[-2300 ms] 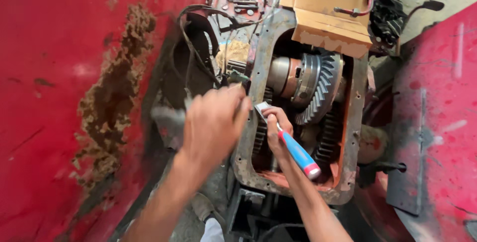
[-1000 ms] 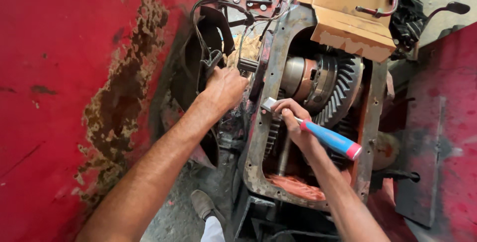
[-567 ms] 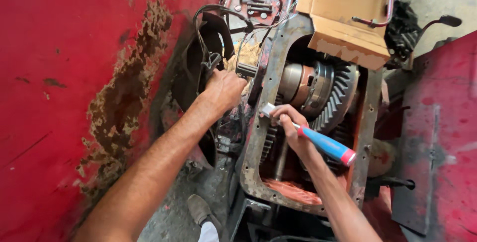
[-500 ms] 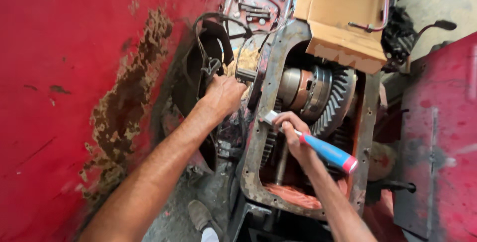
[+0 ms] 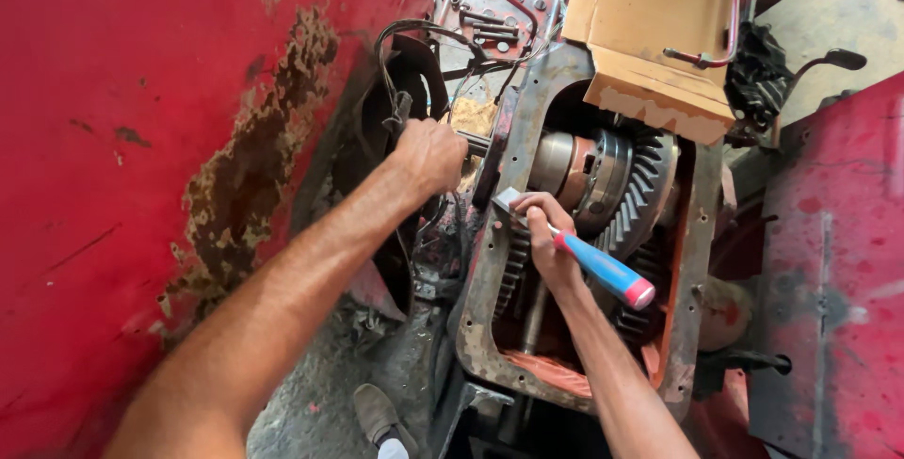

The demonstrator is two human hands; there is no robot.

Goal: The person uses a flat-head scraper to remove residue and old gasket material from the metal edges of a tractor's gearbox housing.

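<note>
Since the earlier frames the left hand (image 5: 428, 153) is gripping higher up, fingers curled tight around a dark part beside the black cables (image 5: 405, 73), while the right hand (image 5: 546, 238) is staying inside the open gear housing (image 5: 485, 261), wrapped around a scraper (image 5: 574, 252) with a blue handle and pink end, its metal blade pressing at the housing's left rim. It looks like the person is scraping the rim's mating face clean, bracing with the other hand; the next stroke seems to be calling for a flat blade and steady pressure along the rim, clear of the large toothed ring gear (image 5: 640, 181). Above the housing a brown cardboard box (image 5: 650, 26) is sitting, flap folded; a rust-patched red panel (image 5: 141, 139) is standing left
</note>
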